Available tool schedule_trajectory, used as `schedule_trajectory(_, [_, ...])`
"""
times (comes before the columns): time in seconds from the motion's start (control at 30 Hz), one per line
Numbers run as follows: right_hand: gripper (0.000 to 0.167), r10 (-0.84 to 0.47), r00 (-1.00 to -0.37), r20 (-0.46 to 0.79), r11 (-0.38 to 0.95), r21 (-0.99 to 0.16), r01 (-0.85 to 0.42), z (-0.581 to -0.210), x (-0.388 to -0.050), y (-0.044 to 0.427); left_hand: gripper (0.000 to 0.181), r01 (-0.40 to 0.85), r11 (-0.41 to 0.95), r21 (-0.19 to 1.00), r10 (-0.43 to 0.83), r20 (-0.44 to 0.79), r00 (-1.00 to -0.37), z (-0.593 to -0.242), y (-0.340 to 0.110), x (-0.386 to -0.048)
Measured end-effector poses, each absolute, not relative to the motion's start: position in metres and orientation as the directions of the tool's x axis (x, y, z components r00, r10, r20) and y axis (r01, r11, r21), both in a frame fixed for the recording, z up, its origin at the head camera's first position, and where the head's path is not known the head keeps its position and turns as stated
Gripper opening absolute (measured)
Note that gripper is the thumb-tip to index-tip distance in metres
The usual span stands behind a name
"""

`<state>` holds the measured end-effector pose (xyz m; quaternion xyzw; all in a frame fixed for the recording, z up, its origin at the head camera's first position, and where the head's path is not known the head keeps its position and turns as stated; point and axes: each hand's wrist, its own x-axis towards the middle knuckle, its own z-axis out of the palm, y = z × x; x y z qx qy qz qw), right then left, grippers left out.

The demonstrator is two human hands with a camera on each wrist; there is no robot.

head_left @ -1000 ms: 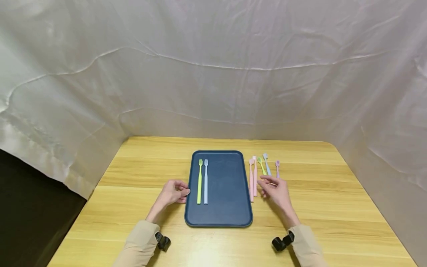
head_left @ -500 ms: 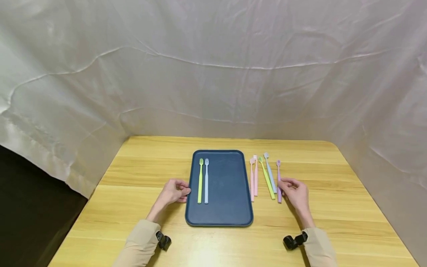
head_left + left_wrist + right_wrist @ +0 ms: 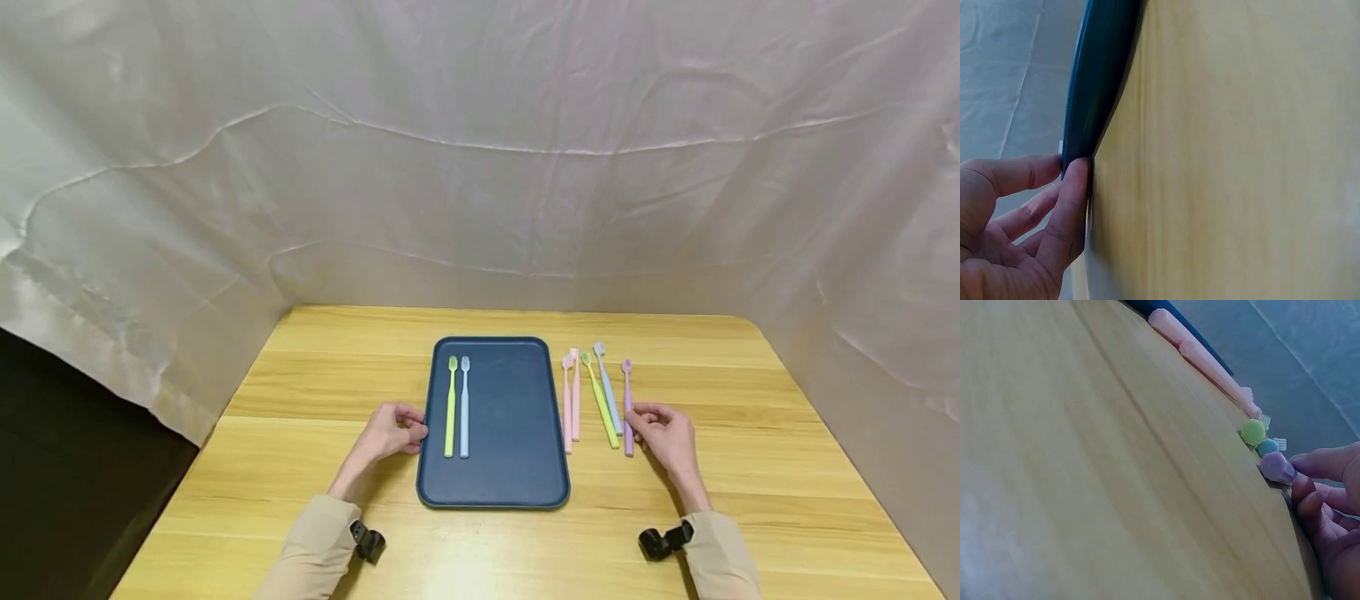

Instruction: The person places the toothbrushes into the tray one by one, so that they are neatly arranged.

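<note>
My left hand (image 3: pixel 388 431) pinches the left rim of a dark blue tray (image 3: pixel 513 467); the left wrist view has thumb and finger at the tray's edge (image 3: pixel 1088 81). On the tray lie a green toothbrush (image 3: pixel 450 417) and a light blue toothbrush (image 3: pixel 464 421), side by side, heads away from me. To the right, my right hand (image 3: pixel 667 440) pinches a purple toothbrush (image 3: pixel 627 387) by its handle, which is low over or on the table. Just left of it are a blue toothbrush (image 3: pixel 609 396) and a green toothbrush (image 3: pixel 601 404) on the wood.
Two pink toothbrushes, one nearer (image 3: pixel 567 417) and one behind (image 3: pixel 576 404), lie along the tray's right side. The wooden table (image 3: pixel 750 467) extends around everything. A pale cloth curtain (image 3: pixel 480 200) encloses the back and sides.
My right hand has moved right, from beside the pink toothbrushes to the purple toothbrush, and pinches it. The green and blue handles are uncovered. My left hand has stayed at the tray.
</note>
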<state>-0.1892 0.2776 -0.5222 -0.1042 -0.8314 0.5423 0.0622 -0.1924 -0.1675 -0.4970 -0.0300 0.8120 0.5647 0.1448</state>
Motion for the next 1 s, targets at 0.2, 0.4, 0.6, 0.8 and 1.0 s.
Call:
schedule_trajectory(0.2, [0.03, 0.269, -0.963, -0.005, 0.443, -0.887, 0.128, -0.5232, -0.1908, 0.277, 0.021, -0.209, 0.37, 0.905, 0.104, -0.264, -0.959, -0.497, -0.1673, -0.1931])
schedule_trajectory(0.4, [0.027, 0.291, -0.957, -0.004, 0.456, -0.878, 0.142, -0.524, -0.191, 0.2762, 0.022, -0.215, 0.363, 0.907, 0.103, -0.269, -0.958, -0.4965, -0.1667, -0.1937])
schedule_trajectory(0.6, [0.026, 0.3, -0.954, 0.017, 0.496, -0.857, 0.141, -0.5265, -0.1927, 0.2751, 0.021, -0.221, 0.368, 0.903, 0.093, -0.272, -0.958, -0.4969, -0.1664, -0.1936])
schedule_trajectory(0.8, [0.028, 0.32, -0.947, 0.028, 0.513, -0.845, 0.149, -0.5277, -0.193, 0.2744, 0.023, -0.233, 0.355, 0.905, 0.092, -0.282, -0.955, -0.4961, -0.166, -0.1934])
schedule_trajectory(1.0, [0.028, 0.325, -0.945, 0.026, 0.53, -0.833, 0.159, -0.5276, -0.1936, 0.2745, 0.024, -0.25, 0.34, 0.906, 0.097, -0.299, -0.949, -0.4962, -0.166, -0.1929])
